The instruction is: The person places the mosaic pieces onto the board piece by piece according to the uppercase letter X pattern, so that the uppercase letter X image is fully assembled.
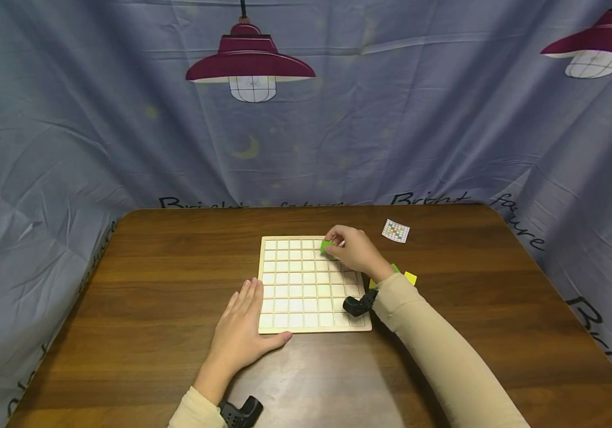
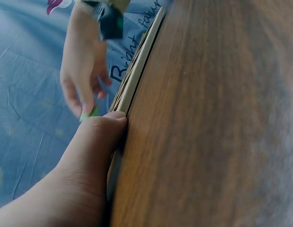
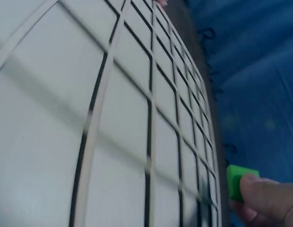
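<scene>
A square wooden grid board (image 1: 288,292) with pale cells lies on the table. My right hand (image 1: 355,249) pinches a small green tile (image 1: 326,245) between thumb and fingertips, over the board's far right part. In the right wrist view the green tile (image 3: 237,181) shows in the grip, just past the board's far edge. My left hand (image 1: 239,333) rests with straight fingers along the board's left edge, its thumb by the near edge. The left wrist view shows that thumb (image 2: 101,127) against the board's side.
Yellow tiles (image 1: 410,277) and a green tile (image 1: 395,268) lie right of the board, partly hidden by the right forearm. A small card printed with a coloured grid (image 1: 395,230) lies at the back right. Behind the wooden table (image 1: 177,261) hangs a blue-grey curtain (image 1: 338,148).
</scene>
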A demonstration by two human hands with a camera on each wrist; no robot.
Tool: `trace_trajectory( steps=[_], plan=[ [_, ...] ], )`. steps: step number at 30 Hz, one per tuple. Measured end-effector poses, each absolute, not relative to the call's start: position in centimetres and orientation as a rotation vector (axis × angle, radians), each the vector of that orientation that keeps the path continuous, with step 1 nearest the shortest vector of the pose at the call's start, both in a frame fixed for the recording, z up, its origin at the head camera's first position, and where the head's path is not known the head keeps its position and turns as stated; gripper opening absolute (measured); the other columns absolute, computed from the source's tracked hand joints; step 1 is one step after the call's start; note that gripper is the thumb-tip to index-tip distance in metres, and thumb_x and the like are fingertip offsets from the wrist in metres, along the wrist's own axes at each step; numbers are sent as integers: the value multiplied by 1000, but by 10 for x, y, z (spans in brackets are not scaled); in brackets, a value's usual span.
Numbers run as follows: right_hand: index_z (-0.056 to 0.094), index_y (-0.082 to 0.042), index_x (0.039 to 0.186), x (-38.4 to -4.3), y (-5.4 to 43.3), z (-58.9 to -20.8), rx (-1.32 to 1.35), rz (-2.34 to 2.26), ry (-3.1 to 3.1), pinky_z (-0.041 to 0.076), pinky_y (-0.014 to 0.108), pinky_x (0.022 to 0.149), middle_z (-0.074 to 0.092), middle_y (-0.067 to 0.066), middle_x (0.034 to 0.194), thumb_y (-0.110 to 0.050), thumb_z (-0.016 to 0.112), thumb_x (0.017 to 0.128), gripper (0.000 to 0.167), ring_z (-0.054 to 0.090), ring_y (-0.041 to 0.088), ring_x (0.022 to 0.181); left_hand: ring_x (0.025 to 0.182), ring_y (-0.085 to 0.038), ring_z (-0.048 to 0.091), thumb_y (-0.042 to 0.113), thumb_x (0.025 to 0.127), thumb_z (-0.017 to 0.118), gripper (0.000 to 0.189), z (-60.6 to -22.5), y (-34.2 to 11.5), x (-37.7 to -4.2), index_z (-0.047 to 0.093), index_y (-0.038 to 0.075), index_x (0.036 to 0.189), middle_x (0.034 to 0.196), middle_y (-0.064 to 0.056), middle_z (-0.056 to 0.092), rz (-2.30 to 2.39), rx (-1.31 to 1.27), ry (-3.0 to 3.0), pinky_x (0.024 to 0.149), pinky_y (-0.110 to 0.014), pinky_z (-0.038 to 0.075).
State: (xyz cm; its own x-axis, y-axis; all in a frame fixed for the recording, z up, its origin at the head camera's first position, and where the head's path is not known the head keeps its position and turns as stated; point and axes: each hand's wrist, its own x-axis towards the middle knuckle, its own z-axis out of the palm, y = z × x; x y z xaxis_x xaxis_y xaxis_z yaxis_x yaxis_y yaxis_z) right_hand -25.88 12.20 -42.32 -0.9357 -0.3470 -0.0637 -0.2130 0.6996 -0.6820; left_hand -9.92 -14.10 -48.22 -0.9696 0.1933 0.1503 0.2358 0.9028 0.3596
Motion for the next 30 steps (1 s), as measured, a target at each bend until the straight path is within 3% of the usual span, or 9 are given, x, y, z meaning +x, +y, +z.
trace_trajectory(
  steps=[6, 8, 11, 14, 15, 18, 30],
  plan=[
    [64, -19, 108, -264, 80, -429, -486, -1101, 2647, 52, 34, 74, 64, 2, 102, -23, 68, 95, 15, 61, 19, 92, 153, -26, 22, 81, 74, 60, 119, -482, -141, -99, 25, 1, 156, 163, -14, 26, -572, -330, -2957, 126, -44, 20],
    [64, -19, 108, -263, 68, -430, -496, -1099, 2642, 53, 37, 83, 65, 0, 100, -23, 69, 94, 15, 61, 17, 91, 153, -25, 22, 81, 74, 61, 120, -482, -140, -100, 25, 1, 156, 163, -13, 26, -573, -327, -2959, 126, -44, 20],
    [65, -19, 106, -261, 55, -432, -526, -1082, 2652, 53, 39, 86, 65, -1, 96, -24, 69, 94, 14, 60, 16, 86, 154, -25, 21, 81, 74, 61, 120, -482, -141, -100, 25, 2, 156, 163, -13, 26, -574, -322, -2966, 126, -43, 19],
    [65, -18, 106, -259, 45, -435, -572, -1023, 2690, 53, 35, 82, 65, -3, 92, -25, 69, 94, 14, 59, 14, 81, 154, -25, 21, 81, 74, 61, 120, -482, -141, -100, 24, 2, 156, 163, -12, 26, -577, -322, -2969, 127, -43, 18],
    [65, -18, 107, -259, 43, -436, -585, -1002, 2703, 52, 32, 75, 65, -3, 91, -25, 68, 95, 14, 59, 14, 79, 154, -24, 21, 81, 74, 61, 120, -482, -141, -100, 25, 2, 156, 163, -12, 26, -579, -321, -2969, 127, -43, 18],
    [67, -18, 108, -258, 37, -438, -621, -926, 2758, 48, 27, 68, 62, -4, 91, -27, 68, 95, 16, 57, 13, 77, 154, -24, 21, 80, 74, 61, 119, -481, -140, -100, 25, 2, 156, 163, -12, 27, -588, -321, -2965, 127, -43, 18],
    [73, -19, 119, -252, 29, -438, -684, -665, 2887, 52, 25, 71, 63, -3, 103, -30, 64, 97, 27, 59, 10, 82, 153, -25, 22, 83, 74, 59, 120, -481, -140, -100, 25, 2, 156, 163, -12, 27, -558, -310, -2974, 126, -43, 20]
  ],
)
